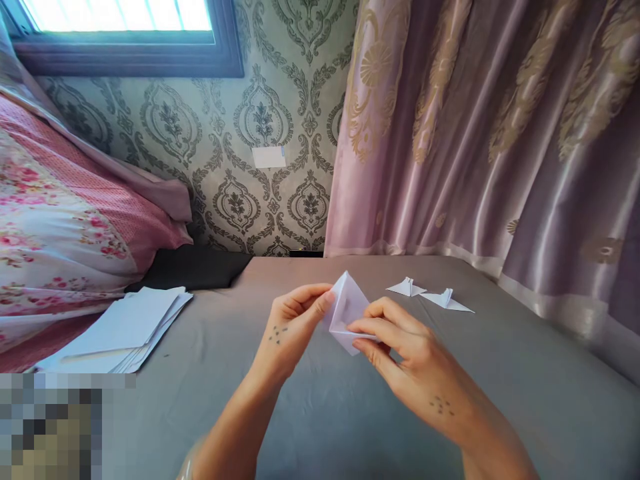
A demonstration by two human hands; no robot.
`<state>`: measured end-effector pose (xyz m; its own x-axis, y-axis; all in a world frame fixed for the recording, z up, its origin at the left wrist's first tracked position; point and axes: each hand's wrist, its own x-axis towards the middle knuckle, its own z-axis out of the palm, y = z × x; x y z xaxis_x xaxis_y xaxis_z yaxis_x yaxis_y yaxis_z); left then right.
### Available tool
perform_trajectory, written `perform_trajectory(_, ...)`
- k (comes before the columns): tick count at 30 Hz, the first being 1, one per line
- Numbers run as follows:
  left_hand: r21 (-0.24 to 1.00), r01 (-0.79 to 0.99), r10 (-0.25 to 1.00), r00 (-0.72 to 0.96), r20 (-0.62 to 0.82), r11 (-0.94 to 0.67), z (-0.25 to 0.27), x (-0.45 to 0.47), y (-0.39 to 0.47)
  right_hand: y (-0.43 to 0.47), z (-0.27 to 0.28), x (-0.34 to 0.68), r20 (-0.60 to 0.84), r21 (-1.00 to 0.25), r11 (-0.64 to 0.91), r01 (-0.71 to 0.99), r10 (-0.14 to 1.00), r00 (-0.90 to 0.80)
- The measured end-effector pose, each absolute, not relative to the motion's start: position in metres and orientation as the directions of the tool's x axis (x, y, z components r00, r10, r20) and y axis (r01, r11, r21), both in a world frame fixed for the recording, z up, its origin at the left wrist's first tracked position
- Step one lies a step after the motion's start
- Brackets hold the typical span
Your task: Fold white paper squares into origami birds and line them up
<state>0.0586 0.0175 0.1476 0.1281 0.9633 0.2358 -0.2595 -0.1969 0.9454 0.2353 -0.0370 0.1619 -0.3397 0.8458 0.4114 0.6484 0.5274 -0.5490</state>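
Both hands hold up a partly folded piece of white paper [351,300] above the grey-covered surface, in the middle of the head view. My left hand [293,327] pinches its upper left edge between thumb and fingers. At the lower right, my right hand [407,350] grips a flap, with the index finger on top and the thumb below. The paper has a pointed top and an opened fold facing me. Two folded white paper figures, one [409,287] at the back and another [447,299] just right of it, rest beyond my right hand.
A stack of white paper sheets [125,327] lies at the left, by a black folded item [195,268]. Floral fabric [60,227] hangs at far left. Behind the grey surface [320,427] are a patterned wall [235,160] and a mauve curtain [450,133]. The lower left corner is pixelated.
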Motion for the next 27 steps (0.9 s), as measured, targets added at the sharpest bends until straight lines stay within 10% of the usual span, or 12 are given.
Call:
perform_trajectory(10,0.958,-0.152,0.884,0.371,0.285,-0.245,0.151,0.062,0.011,-0.035,0.16,0.228,0.506,-0.65,0.4,0.646,0.862,-0.024)
perform_trajectory(27,0.951,-0.145,0.881,0.36,0.306,-0.271,0.149,0.061,0.005,-0.033,0.158,0.224,0.549,-0.65,0.394,0.65,0.835,0.043)
